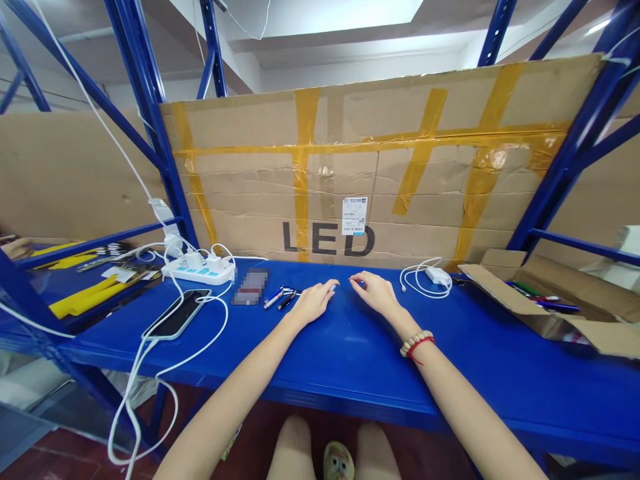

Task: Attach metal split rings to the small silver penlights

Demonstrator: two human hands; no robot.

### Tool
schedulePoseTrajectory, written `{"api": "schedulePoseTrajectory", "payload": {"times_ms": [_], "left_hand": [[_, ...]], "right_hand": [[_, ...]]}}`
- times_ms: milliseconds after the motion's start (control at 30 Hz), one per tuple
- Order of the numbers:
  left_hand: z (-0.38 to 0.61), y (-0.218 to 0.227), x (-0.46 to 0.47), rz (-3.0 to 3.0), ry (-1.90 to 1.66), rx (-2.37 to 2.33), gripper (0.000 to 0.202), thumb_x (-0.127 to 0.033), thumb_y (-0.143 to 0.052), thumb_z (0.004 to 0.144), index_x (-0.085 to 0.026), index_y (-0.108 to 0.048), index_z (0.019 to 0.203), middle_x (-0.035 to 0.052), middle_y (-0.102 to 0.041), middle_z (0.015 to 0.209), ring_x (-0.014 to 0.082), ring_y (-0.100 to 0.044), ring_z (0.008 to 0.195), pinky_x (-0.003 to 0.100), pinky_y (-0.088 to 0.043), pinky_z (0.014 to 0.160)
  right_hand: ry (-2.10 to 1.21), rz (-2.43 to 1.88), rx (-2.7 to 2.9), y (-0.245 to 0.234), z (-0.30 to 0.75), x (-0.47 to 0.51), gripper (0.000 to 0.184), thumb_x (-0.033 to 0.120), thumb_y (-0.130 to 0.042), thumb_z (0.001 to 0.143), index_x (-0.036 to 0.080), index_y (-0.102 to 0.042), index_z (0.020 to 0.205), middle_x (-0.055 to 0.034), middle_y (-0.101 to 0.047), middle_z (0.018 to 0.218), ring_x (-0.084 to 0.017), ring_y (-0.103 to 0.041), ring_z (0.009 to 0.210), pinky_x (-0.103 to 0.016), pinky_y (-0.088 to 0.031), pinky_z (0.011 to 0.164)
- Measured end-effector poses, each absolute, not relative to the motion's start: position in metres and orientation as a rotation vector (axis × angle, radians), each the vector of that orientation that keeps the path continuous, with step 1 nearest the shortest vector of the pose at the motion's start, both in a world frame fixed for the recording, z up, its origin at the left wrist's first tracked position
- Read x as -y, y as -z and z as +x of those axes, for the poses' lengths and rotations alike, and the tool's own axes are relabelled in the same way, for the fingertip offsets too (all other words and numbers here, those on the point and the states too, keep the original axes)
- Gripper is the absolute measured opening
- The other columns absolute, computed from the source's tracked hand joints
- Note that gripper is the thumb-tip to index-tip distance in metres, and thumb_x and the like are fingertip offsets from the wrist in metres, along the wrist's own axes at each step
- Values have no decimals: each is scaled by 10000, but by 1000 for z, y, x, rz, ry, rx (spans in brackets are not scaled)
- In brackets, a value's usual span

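Both of my hands rest on the blue shelf top (350, 353), close together near its back. My left hand (313, 301) is curled, its fingertips pinched on a small pale piece that is too small to name. My right hand (376, 292), with a beaded bracelet and red string at the wrist, is also curled, pinching a tiny bluish piece. A narrow gap separates the two fingertips. Several small pen-like sticks (280, 297) lie just left of my left hand.
A phone (177, 313) on a white cable and a power strip (200, 270) lie at left. A white charger (434, 275) with coiled cord sits at right, beside an open cardboard box (550, 313) holding pens. A taped cardboard sheet marked LED (350, 180) stands behind.
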State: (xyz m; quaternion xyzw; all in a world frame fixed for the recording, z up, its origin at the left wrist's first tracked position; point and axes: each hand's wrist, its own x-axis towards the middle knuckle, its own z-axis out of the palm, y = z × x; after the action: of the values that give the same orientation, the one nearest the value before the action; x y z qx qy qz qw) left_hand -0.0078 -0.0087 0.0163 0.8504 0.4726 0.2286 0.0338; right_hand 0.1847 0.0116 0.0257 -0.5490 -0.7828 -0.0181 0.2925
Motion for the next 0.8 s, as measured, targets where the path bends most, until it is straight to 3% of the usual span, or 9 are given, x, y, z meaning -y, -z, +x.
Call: {"api": "schedulePoseTrajectory", "payload": {"times_ms": [433,633,800], "left_hand": [[-9,-13,5,2574,-748,-1428,257,-260,-306,917,-227,-422,1144,28,-608,850,186,-594,875,305,-452,792],[-9,-15,6,2567,-757,-1405,260,-259,-305,918,-229,-416,1150,25,-615,846,184,-596,873,301,-452,790],[-8,-16,8,2593,-729,-1403,289,-284,-289,925,-244,-404,1187,28,-609,872,178,-600,852,287,-450,781]], "right_hand": [[36,-1556,2155,-24,189,-14,199,287,-498,843,253,-671,936,-4,-647,980,-137,-592,794,-228,-371,595],[29,-1578,2146,-18,199,-22,224,247,-549,819,236,-655,1016,-25,-640,963,-141,-577,828,-233,-412,678],[36,-1647,2170,-18,203,-24,192,323,-566,822,250,-691,947,-35,-635,1015,-166,-574,880,-257,-423,698]]}}
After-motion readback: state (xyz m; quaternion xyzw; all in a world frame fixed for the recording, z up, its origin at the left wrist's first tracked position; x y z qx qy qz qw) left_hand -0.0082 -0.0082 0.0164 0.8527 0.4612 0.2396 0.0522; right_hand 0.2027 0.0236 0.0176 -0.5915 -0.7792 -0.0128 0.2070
